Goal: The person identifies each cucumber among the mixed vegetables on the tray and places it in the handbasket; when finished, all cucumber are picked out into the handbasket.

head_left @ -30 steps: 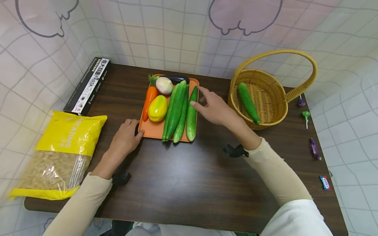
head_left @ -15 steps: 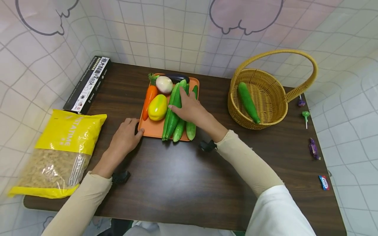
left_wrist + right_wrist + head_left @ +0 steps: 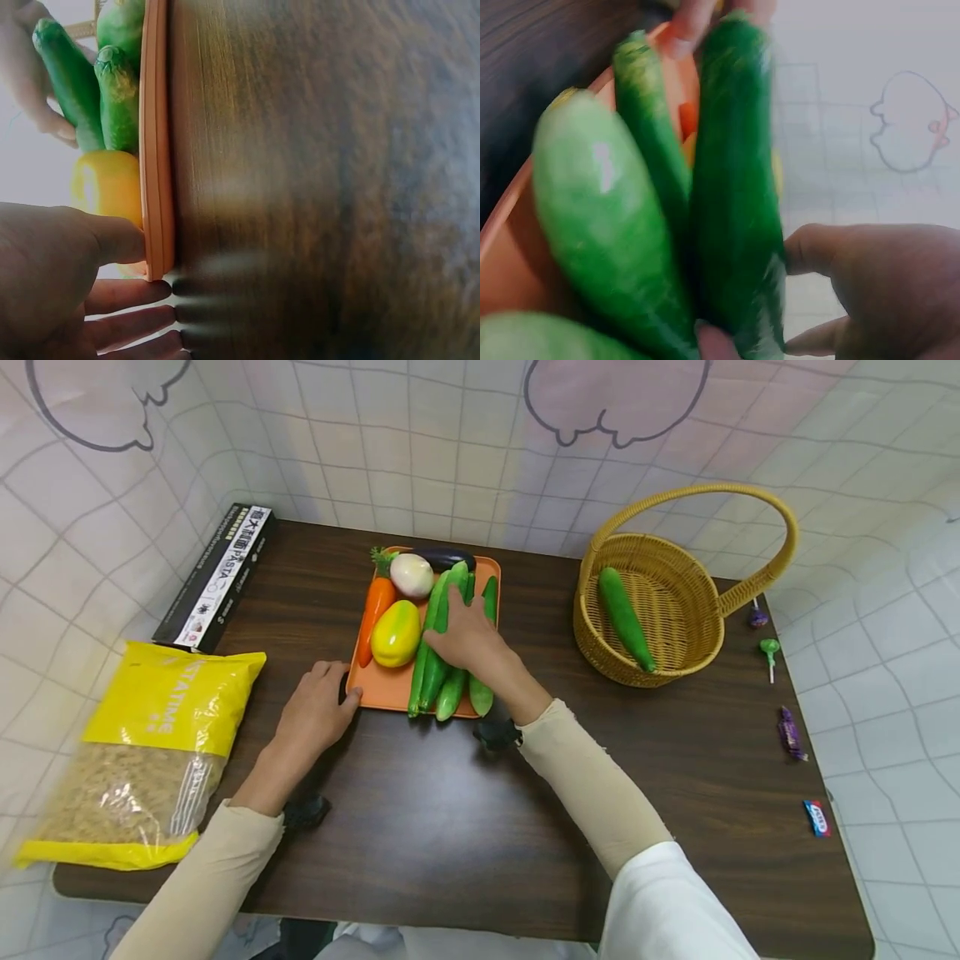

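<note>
An orange tray point(image 3: 381, 691) holds several cucumbers, a carrot point(image 3: 375, 614), a smooth yellow fruit point(image 3: 396, 633), a white rounded vegetable point(image 3: 411, 575) and a dark eggplant point(image 3: 442, 557). My right hand point(image 3: 474, 633) grips the upper dark green cucumber point(image 3: 735, 142), thumb on one side and fingers on the other. Beside it lie a thinner cucumber point(image 3: 649, 112) and a paler, thicker one point(image 3: 604, 202). At the tray's near left corner, my left hand point(image 3: 315, 710) pinches the rim, its thumb point(image 3: 120, 240) over the edge and fingers outside.
A wicker basket point(image 3: 705, 647) with a tall handle stands at the right, one cucumber point(image 3: 627, 620) inside. Along the right edge lie a green lollipop point(image 3: 769, 647) and wrapped candies point(image 3: 791, 733). Left are a yellow pasta bag point(image 3: 150, 752) and a black pasta box point(image 3: 213, 578).
My right hand has moved left from the tray's right edge onto the cucumbers and now grips the upper one. The left hand stays at the tray's corner.
</note>
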Demonstrator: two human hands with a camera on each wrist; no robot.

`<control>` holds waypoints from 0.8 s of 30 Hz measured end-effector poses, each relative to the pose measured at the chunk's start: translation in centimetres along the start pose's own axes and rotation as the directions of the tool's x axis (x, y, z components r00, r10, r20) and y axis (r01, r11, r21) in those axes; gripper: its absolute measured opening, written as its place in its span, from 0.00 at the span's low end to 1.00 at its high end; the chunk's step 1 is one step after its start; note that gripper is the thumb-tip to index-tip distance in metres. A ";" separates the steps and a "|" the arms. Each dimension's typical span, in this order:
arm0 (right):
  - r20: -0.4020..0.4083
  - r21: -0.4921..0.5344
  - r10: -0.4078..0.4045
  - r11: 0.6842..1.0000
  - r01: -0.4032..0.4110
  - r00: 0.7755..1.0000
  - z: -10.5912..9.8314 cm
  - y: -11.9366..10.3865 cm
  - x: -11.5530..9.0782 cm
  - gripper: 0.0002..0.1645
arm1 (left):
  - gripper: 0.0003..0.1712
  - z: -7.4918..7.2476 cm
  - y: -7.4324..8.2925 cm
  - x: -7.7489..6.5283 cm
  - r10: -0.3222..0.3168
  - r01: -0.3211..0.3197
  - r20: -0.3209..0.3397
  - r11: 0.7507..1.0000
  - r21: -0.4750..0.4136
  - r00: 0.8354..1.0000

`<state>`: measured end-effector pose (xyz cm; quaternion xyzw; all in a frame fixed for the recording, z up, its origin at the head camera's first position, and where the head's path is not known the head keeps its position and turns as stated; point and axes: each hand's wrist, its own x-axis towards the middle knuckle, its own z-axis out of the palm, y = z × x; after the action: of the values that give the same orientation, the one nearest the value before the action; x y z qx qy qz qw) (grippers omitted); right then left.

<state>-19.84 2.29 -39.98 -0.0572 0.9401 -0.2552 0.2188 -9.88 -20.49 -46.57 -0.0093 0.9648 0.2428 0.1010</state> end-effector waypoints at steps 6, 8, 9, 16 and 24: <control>0.035 0.049 -0.004 0.999 0.002 0.999 -0.8 -0.2 -0.2 0.52 | 0.30 -0.1 0.0 -0.1 -0.003 0.003 0.005 1.000 0.004 1.000; 0.049 0.054 -0.018 0.998 0.015 0.999 -1.2 0.0 -0.2 0.51 | 0.30 -0.1 0.0 -0.1 -0.004 0.004 0.006 1.000 0.005 1.000; 0.057 0.060 -0.024 0.998 0.020 0.998 -1.3 0.2 -0.2 0.50 | 0.30 -0.1 0.0 -0.1 -0.005 0.004 0.007 1.000 0.005 1.000; 0.051 0.157 -0.092 0.984 0.083 0.994 -1.8 1.6 0.0 0.49 | 0.31 0.0 -0.1 -0.1 -0.006 0.005 0.011 1.000 0.011 1.000; 0.015 0.278 -0.171 0.947 0.160 0.985 -3.0 2.9 -1.6 0.47 | 0.31 0.1 -0.1 -0.1 0.006 -0.006 0.007 1.000 0.014 1.000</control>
<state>-19.71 6.51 -38.53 -0.1097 0.8828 -0.3998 0.2208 -9.77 -20.55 -46.66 -0.0047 0.9660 0.2365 0.1039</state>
